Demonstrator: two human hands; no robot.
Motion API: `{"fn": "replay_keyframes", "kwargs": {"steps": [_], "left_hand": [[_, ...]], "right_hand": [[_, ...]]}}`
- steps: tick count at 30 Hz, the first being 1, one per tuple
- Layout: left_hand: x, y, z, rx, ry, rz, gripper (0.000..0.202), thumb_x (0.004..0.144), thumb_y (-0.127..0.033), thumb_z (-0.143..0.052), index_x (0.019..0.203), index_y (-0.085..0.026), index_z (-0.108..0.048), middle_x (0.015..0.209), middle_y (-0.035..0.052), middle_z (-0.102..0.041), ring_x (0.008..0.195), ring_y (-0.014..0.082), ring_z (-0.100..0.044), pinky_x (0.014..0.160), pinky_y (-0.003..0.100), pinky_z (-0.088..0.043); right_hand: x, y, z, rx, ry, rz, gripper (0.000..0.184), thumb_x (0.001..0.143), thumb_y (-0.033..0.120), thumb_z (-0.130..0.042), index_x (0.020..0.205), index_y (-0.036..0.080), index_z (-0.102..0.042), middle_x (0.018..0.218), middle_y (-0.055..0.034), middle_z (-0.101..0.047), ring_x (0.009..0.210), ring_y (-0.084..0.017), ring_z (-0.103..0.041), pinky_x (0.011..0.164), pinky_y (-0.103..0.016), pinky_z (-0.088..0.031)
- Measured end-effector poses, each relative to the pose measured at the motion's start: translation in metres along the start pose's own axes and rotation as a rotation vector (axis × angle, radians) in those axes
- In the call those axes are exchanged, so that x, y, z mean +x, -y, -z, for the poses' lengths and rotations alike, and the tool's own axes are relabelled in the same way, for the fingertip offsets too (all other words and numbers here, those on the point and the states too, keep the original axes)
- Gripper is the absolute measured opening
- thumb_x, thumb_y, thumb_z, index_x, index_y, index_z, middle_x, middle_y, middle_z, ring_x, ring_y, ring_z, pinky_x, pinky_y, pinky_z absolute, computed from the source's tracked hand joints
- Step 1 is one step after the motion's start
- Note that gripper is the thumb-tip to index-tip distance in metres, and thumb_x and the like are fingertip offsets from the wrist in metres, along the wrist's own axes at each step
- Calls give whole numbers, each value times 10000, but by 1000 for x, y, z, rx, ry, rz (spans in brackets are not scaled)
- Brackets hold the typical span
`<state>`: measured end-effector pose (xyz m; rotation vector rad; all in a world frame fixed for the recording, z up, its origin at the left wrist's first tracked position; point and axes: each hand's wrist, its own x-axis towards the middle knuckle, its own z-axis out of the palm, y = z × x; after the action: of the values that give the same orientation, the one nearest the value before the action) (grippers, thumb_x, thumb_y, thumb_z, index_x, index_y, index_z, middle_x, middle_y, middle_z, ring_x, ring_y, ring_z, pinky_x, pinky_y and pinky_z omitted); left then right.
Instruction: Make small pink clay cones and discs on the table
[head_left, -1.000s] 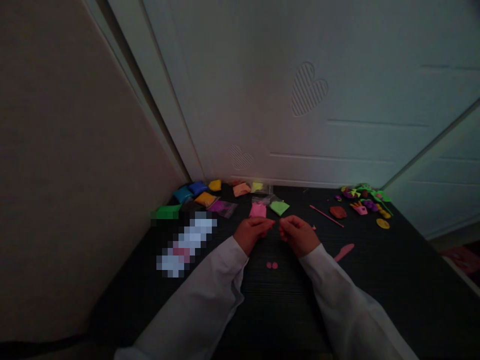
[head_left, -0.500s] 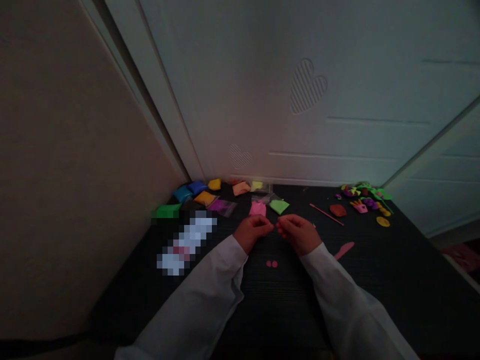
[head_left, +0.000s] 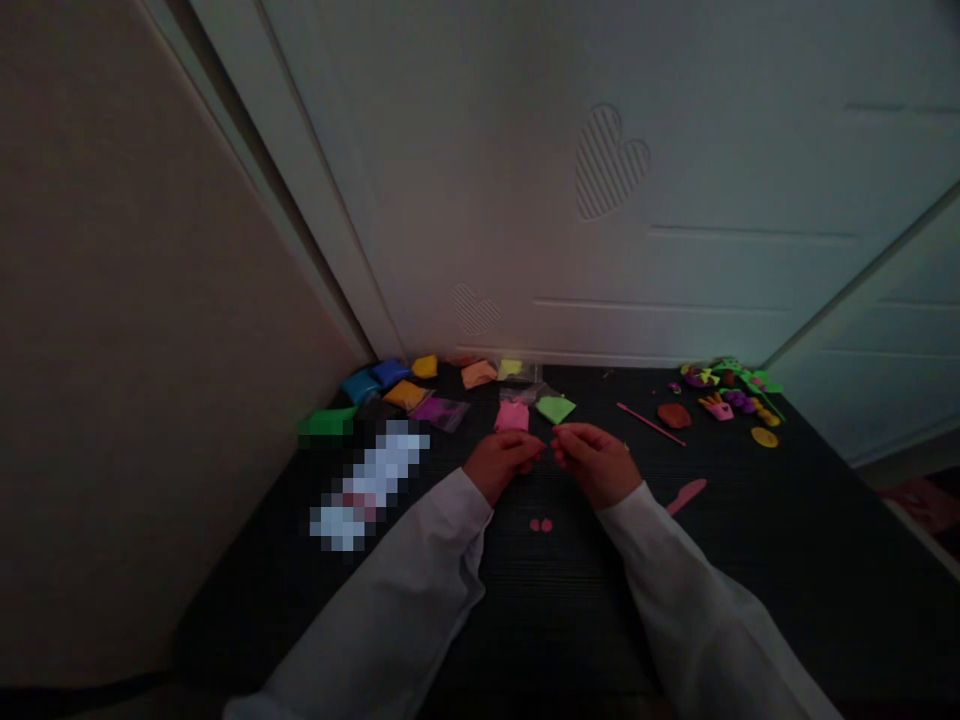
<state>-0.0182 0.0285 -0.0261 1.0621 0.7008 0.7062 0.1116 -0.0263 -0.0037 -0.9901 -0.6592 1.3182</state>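
Note:
My left hand (head_left: 501,462) and my right hand (head_left: 598,462) meet fingertip to fingertip above the dark table (head_left: 750,560), both pinched shut on something small I cannot make out. Two small pink clay discs (head_left: 541,525) lie on the table just in front of my wrists. A pink clay bag (head_left: 512,415) and a green clay bag (head_left: 556,408) lie just beyond my fingers. Both arms wear white sleeves.
Several coloured clay bags (head_left: 405,392) lie at the back left against the white panelled wall. A pink stick (head_left: 649,424), a pink modelling tool (head_left: 686,495), a brown clay lump (head_left: 674,414) and small clay figures (head_left: 727,392) lie at the right. A blurred object (head_left: 369,483) lies left.
My hands have drawn closer together until the fingertips meet. The view has shifted slightly; nothing on the table has moved.

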Motion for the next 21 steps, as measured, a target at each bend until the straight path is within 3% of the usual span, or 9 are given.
{"fn": "replay_keyframes", "kwargs": {"steps": [5,8,11,15,18,21], "left_hand": [[0,0,0,8,-28,8,196,557,-256,-635,669,-102,-588,626,8,-515,515,57,-434,497,215,-298],[0,-1,-1,-15,-15,19,194,549,-230,-643,689,-105,-596,640,17,-540,531,65,-452,506,218,-307],[0,-1,-2,-37,-3,33,207,546,-211,-645,714,-97,-603,670,36,-563,560,77,-474,528,224,-323],[0,0,-2,-55,6,22,263,543,-194,-648,785,-103,-600,706,42,-581,591,81,-489,556,225,-337],[0,1,-1,-54,-19,22,294,539,-192,-652,818,-121,-591,675,26,-575,571,73,-483,541,217,-335],[1,1,0,-56,-45,37,225,554,-225,-642,741,-109,-597,630,22,-561,540,66,-471,520,212,-331]], "right_hand": [[2,-2,3,3,24,33,189,664,339,-570,640,152,-573,536,23,-547,461,-48,-471,444,-178,-356],[2,-3,4,-35,45,71,141,635,283,-609,605,156,-556,496,41,-522,443,-40,-445,433,-171,-329],[2,-4,3,-64,63,74,118,598,237,-643,671,164,-586,516,37,-543,471,-48,-463,466,-178,-348],[1,-5,2,-51,56,42,175,627,284,-613,747,156,-597,614,3,-582,529,-70,-504,488,-193,-373],[2,-5,3,-48,44,45,210,681,351,-548,630,147,-555,520,19,-526,448,-59,-456,424,-189,-330],[2,-4,4,-25,42,74,287,695,368,-526,519,150,-466,428,47,-435,384,-47,-387,389,-192,-281]]}}
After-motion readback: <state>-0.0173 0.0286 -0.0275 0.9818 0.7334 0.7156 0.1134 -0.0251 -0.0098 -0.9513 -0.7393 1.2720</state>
